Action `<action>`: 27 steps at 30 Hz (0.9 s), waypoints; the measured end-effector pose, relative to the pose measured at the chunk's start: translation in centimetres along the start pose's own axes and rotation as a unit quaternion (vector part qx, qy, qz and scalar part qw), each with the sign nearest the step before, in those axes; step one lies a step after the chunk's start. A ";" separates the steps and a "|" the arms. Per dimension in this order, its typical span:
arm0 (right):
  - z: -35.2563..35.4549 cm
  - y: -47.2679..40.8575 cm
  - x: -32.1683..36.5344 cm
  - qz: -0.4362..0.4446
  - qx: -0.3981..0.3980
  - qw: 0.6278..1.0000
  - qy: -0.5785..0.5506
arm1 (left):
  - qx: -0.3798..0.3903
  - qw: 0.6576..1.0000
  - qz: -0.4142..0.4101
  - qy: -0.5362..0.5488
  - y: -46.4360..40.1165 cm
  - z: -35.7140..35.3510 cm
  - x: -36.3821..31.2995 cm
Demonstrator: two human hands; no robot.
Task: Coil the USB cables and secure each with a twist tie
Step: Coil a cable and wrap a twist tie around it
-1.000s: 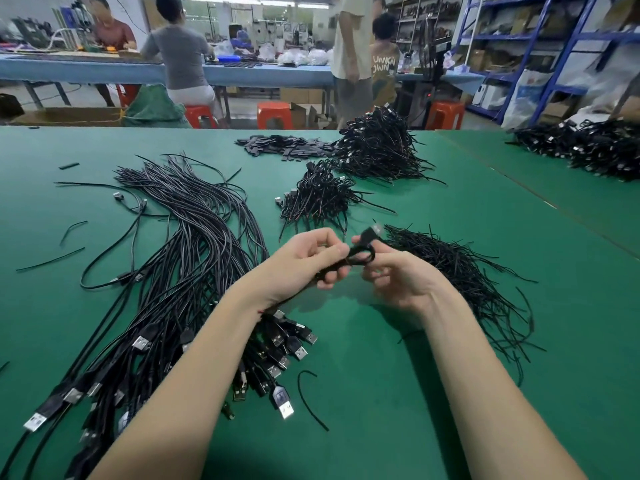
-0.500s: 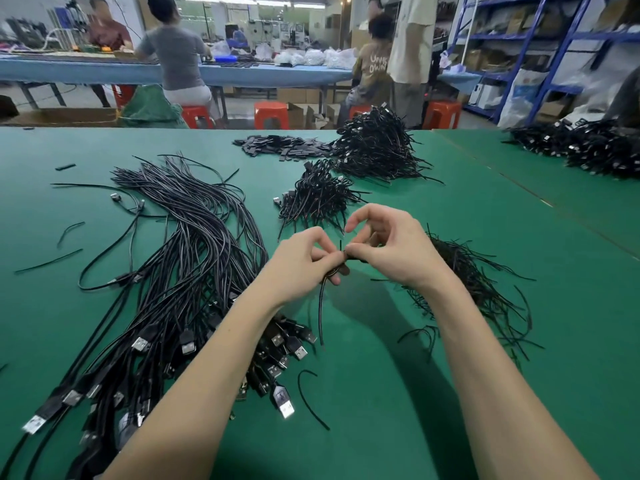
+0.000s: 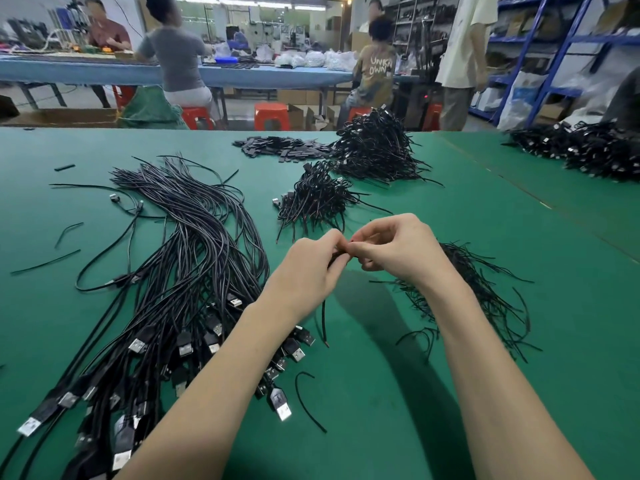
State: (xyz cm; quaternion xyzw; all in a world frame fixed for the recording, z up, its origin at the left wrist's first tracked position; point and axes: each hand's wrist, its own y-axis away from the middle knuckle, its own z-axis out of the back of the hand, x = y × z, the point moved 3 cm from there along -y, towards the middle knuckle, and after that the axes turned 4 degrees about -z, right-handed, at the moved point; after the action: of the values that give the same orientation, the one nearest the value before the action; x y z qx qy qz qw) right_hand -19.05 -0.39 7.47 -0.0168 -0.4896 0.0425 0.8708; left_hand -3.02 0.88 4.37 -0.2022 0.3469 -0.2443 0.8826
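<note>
- Above a green table [image 3: 398,427], a person's left hand [image 3: 311,268] and right hand [image 3: 398,251] meet fingertip to fingertip, both pinching one small coiled USB cable [image 3: 337,255] between them.
- Only a sliver of the dark coil shows between the curled fingers; whether a twist tie is already on it cannot be told.
- One loose end of that cable [image 3: 323,323] hangs down from under the left hand, its tip close to the tabletop.
- Left of the hands, a long bundle of uncoiled USB cables [image 3: 194,258] fans across the table, the silver plugs [image 3: 138,345] gathered at the near end beside the left forearm.
- Just right of the hands, partly behind the right wrist, lies a pile of black twist ties [image 3: 485,299].
- One stray tie [image 3: 306,400] lies bent on the table between the two forearms.
- Beyond the hands sits a small heap of finished coils [image 3: 317,202], and farther back a larger heap [image 3: 375,150].
- A spread of flat black pieces [image 3: 277,150] lies left of the larger heap.
- Far right of the hands, another heap of black cables [image 3: 581,150] rests on the adjoining table.
- In the background, workers sit on red stools [image 3: 272,116] at a blue bench [image 3: 104,69].
</note>
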 end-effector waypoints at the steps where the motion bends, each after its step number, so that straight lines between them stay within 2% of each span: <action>1: 0.0 0.0 0.1 0.001 -0.011 1.000 0.009 | -0.006 1.000 0.003 -0.002 0.1 -0.1 -0.1; 3: -0.1 0.0 0.2 0.008 -0.030 0.999 0.033 | -0.017 1.000 0.024 0.009 0.1 -0.2 -0.2; 6: -0.4 0.1 0.6 0.065 -0.065 0.993 0.079 | -0.011 0.995 0.071 0.064 -0.3 0.0 -0.1; 8: -0.5 0.2 0.8 0.097 -0.095 0.988 0.070 | -0.016 0.970 0.140 0.197 -0.7 0.3 0.0; 10: -0.4 0.1 1.0 0.118 -0.109 0.985 0.055 | -0.039 0.899 0.225 0.374 -0.8 0.4 0.1; 11: -0.5 0.1 1.1 0.126 -0.106 0.985 0.043 | -0.053 0.865 0.256 0.427 -0.8 0.4 0.2; 15: -1.2 0.3 1.2 0.156 -0.088 0.984 -0.009 | -0.067 0.787 0.317 0.525 -0.6 0.8 0.6; 19: -1.6 0.3 1.3 0.169 -0.104 0.980 0.001 | -0.082 0.656 0.382 0.646 -0.3 0.4 0.6; 21: -1.7 0.3 1.5 0.176 -0.125 0.976 0.008 | -0.091 0.616 0.387 0.680 -0.3 0.2 0.8; 23: -2.0 0.4 1.6 0.172 -0.139 0.975 0.006 | -0.094 0.607 0.376 0.694 -0.4 0.0 0.7; 24: -2.1 0.3 1.6 0.159 -0.137 0.978 0.007 | -0.096 0.618 0.366 0.689 -0.5 -0.2 0.6; 25: -2.2 0.2 1.4 0.134 -0.127 0.983 -0.001 | -0.098 0.645 0.349 0.673 -0.5 -0.3 0.6; 26: -2.3 -0.1 1.0 0.096 -0.099 0.990 -0.038 | -0.100 0.691 0.322 0.640 -0.5 -0.3 0.6; 27: -2.3 -0.4 0.5 0.042 -0.046 0.990 -0.123 | -0.104 0.753 0.280 0.586 -0.6 0.0 0.7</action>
State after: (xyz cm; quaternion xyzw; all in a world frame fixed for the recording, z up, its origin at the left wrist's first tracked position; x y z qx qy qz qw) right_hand -16.83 -0.68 6.69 -0.0720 -0.5936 0.0578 0.7995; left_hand -2.71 0.03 4.33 -0.0033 0.8608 -0.0194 0.5086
